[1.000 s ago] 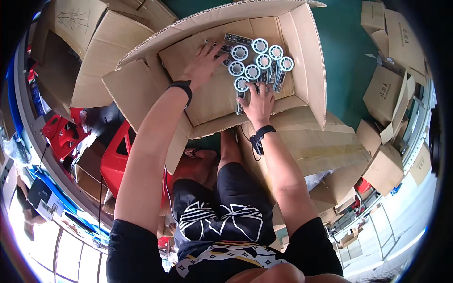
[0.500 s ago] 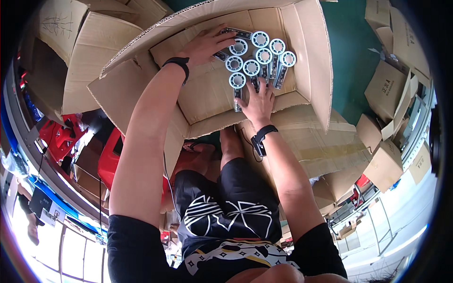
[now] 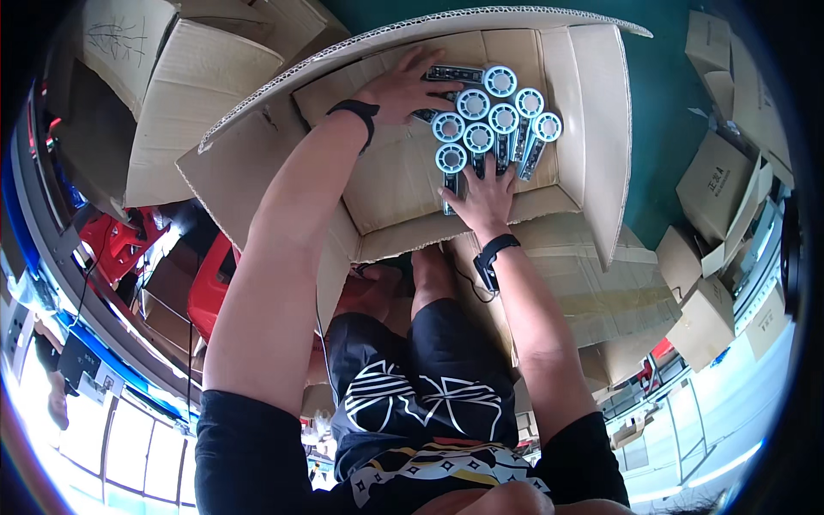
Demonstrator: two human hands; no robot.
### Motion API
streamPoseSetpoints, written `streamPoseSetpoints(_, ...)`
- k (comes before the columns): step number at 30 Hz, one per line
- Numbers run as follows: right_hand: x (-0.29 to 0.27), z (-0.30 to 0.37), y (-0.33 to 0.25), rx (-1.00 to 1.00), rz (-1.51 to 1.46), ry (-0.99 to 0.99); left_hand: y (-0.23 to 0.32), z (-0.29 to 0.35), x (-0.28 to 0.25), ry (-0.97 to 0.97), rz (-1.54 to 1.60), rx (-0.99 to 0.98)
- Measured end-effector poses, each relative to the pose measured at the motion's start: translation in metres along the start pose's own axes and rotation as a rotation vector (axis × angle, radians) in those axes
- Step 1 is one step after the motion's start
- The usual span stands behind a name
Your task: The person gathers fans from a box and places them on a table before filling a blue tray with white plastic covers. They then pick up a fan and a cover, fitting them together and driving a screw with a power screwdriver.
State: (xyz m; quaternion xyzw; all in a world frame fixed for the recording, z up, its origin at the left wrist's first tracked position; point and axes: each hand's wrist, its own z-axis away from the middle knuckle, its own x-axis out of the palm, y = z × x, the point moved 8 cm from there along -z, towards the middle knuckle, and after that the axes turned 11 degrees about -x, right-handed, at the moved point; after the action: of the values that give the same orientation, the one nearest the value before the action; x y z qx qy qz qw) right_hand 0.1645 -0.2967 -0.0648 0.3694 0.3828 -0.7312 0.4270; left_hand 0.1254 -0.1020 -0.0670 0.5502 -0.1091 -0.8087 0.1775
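Green floor (image 3: 654, 163), cardboard box (image 3: 390, 202), pale-ringed, dark-stemmed devices (image 3: 503, 142); left hand (image 3: 400, 93), right hand (image 3: 487, 198) splayed, grip unclear

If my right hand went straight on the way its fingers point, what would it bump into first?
Probably the pale-blue, round, slotted head just beyond your right hand. Its fingers seem to touch slim dark handles, though depth is unclear.

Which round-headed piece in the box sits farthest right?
The round-headed piece nearest the right wall of the cardboard box, its dark handle slanting down and left; every other round head lies further left.
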Motion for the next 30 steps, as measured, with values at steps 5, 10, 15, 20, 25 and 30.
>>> streamPoseSetpoints(5,-0.001,-0.022,-0.01,0.007,-0.018,-0.11,-0.024,-0.012,-0.009,-0.042,-0.139,-0.004)
streamPoseSetpoints(10,0.004,-0.014,0.005,0.04,-0.026,-0.024,-0.003,-0.015,0.007,-0.116,-0.106,0.027)
streamPoseSetpoints(15,0.002,-0.011,0.024,0.058,-0.086,-0.034,-0.011,0.001,0.002,-0.049,-0.118,0.007)
streamPoseSetpoints(20,0.001,-0.006,0.032,0.105,-0.056,-0.158,0.003,-0.006,0.009,-0.139,-0.115,-0.082)
streamPoseSetpoints(25,0.008,-0.012,0.023,0.121,-0.115,-0.138,-0.002,-0.004,0.015,-0.094,-0.082,-0.17)
streamPoseSetpoints(30,0.009,-0.007,0.01,0.094,-0.072,-0.072,0.01,0.019,0.024,-0.134,-0.058,-0.224)
